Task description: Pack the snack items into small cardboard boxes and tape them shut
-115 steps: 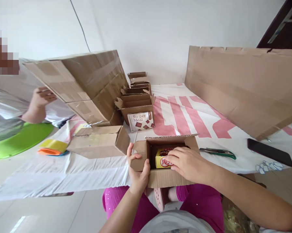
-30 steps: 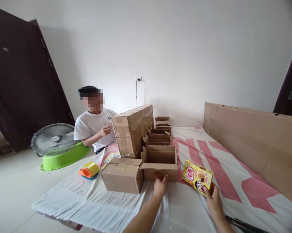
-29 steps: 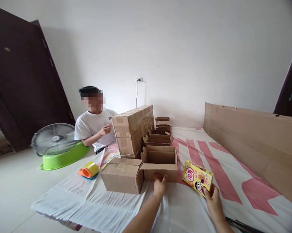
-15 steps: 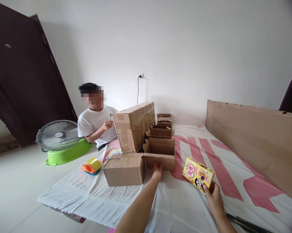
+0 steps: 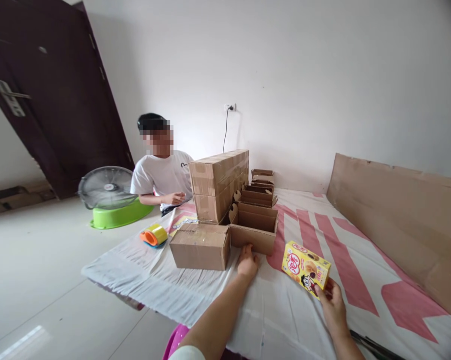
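The right grip (image 5: 332, 300) is closed on a yellow snack box (image 5: 307, 267), its thumb across the printed front at the lower right corner. The box leans at a slant over the counter (image 5: 278, 315), ahead and a little to the left of that grip, showing red characters and a cartoon figure; whether its underside touches the cloth cannot be told.

The left grip (image 5: 248, 262) has its fingertips at the foot of the front wall of an open brown carton (image 5: 253, 241). Its palm faces away, so whether the fingers pinch anything cannot be told. The carton stands just ahead of it, top flaps up. Beyond, a row of further open cartons (image 5: 263, 181) runs toward the wall.

Just to the left of the left grip lies a closed carton (image 5: 200, 250), and behind that one rises a stack of taped cartons (image 5: 217, 187). Farther left sits a yellow and orange roll (image 5: 153, 235).

Well ahead and left of both grips, past the stack, is a co-worker (image 5: 165, 175) in a white shirt. To the right of the right grip, a long cardboard panel (image 5: 398, 220) stands upright; near the wrist lies a dark tool (image 5: 373, 346), partly cut off.
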Tool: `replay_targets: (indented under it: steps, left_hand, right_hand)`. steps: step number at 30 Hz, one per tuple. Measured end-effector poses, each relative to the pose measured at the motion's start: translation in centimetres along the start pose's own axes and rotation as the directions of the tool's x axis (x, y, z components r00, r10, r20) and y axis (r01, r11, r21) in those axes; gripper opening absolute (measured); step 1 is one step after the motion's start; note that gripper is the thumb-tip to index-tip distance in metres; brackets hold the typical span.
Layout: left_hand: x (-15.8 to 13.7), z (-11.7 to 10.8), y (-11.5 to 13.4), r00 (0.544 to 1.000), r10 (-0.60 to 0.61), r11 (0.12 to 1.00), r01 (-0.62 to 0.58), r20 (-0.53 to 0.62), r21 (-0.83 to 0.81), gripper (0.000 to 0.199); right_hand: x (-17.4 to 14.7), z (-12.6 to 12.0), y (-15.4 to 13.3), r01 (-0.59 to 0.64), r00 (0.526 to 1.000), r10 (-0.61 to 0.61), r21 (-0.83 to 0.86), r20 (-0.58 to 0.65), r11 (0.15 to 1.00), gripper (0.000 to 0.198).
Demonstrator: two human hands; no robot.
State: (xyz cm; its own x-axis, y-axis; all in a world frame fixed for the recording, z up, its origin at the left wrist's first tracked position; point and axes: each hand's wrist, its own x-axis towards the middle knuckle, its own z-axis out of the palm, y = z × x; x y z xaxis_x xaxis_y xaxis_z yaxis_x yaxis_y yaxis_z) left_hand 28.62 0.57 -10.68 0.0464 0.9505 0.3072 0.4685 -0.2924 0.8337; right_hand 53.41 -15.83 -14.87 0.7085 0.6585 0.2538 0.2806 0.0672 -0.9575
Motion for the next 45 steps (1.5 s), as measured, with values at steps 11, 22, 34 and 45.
replay_targets:
  steps: [11, 22, 34, 45]
  left_hand:
    - [0.3, -0.3, -1.2, 0.999, -0.04, 0.994, 0.038, -0.019, -0.106, 0.028]
    - [-1.6, -1.8, 0.0, 0.964, 0.126, 0.991, -0.11, -0.235, 0.079, 0.061]
    - [-2.6, -1.7, 0.9, 0.964, 0.172, 0.939, -0.099, -0.203, 0.329, 0.065]
    - [1.3, -20.4, 3.2, 0.999, -0.016, 0.769, 0.041, -0.046, 0.638, 0.066]
  right_hand:
    - [-0.7, 1.8, -1.2, 0.178, 0.97, -0.119, -0.287, 0.211, 0.941, 0.059]
    - [-1.7, 15.1, -3.1, 0.252, 0.911, -0.21, -0.077, 0.354, 0.965, 0.065]
    - [-3.0, 16.1, -1.3, 0.263, 0.879, -0.228, -0.027, 0.419, 0.964, 0.064]
    - [-3.5, 15.9, -1.6, 0.199, 0.897, -0.175, -0.017, 0.405, 0.98, 0.058]
